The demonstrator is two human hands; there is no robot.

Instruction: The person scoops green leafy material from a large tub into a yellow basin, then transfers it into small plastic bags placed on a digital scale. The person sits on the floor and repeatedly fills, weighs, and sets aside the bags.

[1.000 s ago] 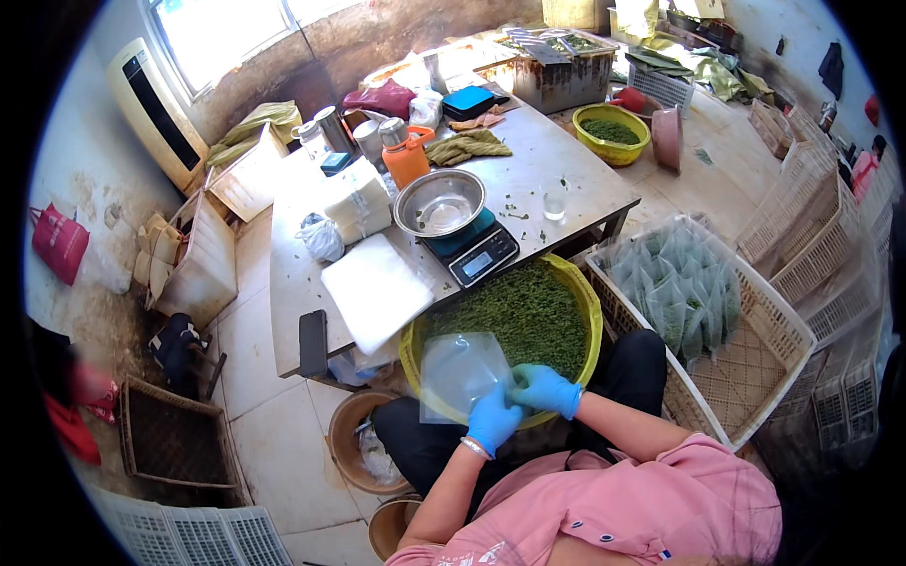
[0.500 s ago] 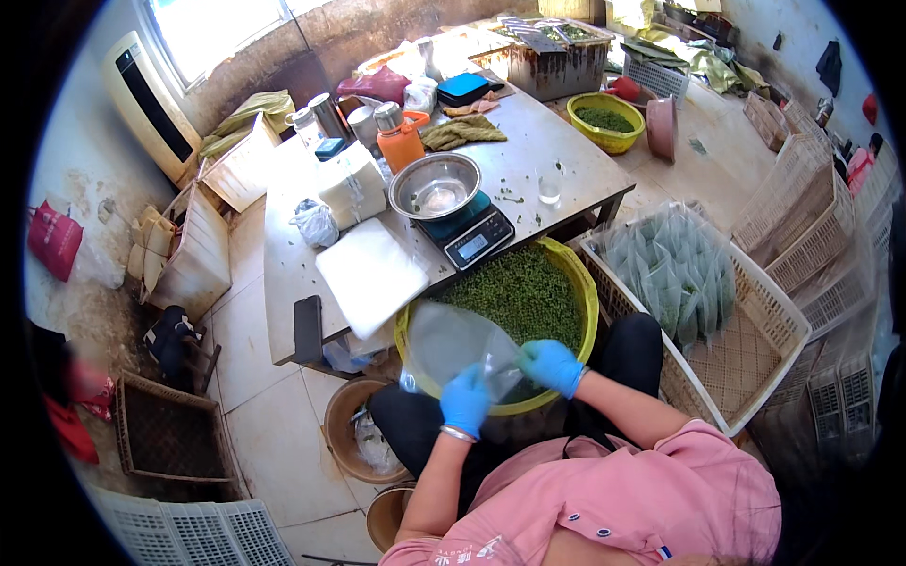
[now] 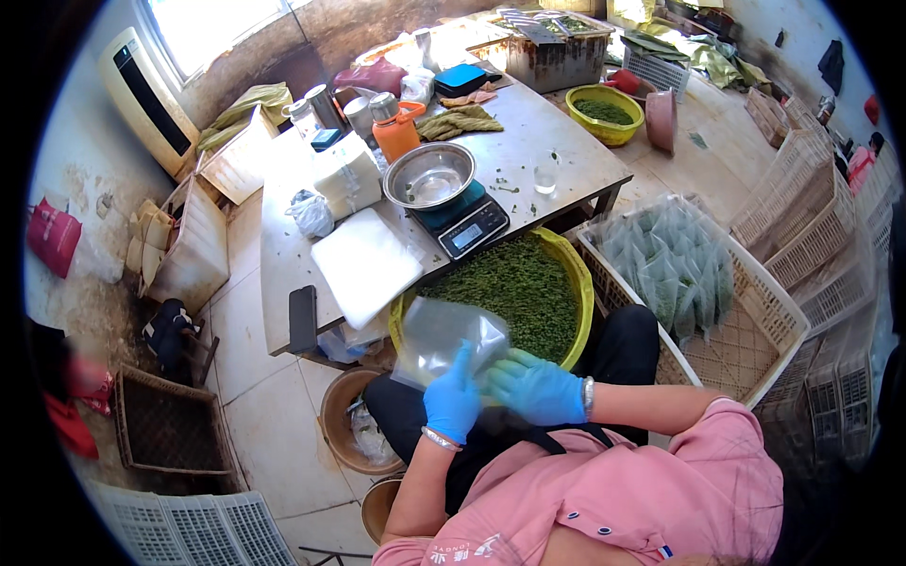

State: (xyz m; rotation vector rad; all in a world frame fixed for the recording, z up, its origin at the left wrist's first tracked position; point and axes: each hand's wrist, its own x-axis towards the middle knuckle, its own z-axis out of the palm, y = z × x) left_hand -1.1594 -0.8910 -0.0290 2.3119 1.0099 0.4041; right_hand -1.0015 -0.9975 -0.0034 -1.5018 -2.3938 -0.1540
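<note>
Both my hands wear blue gloves. My left hand (image 3: pixel 453 398) grips the near edge of a clear plastic bag (image 3: pixel 444 335), which lies over the near rim of a yellow basin (image 3: pixel 583 283) full of small green pieces. My right hand (image 3: pixel 536 387) holds the same bag from its right side, fingers at its opening. The basin rests on my lap, against the table. Beyond it a steel bowl (image 3: pixel 432 175) sits on a blue digital scale (image 3: pixel 462 219).
A white crate (image 3: pixel 755 311) with several filled clear bags stands to my right. The grey table (image 3: pixel 283 255) holds a white board (image 3: pixel 366 264), a dark phone (image 3: pixel 302 319), an orange jar (image 3: pixel 394 130) and a glass (image 3: pixel 545 175). Brown buckets (image 3: pixel 338 424) stand below.
The bag has been lowered from in front of me toward the basin's near rim, and both hands have shifted along its edge. The view moved slightly.
</note>
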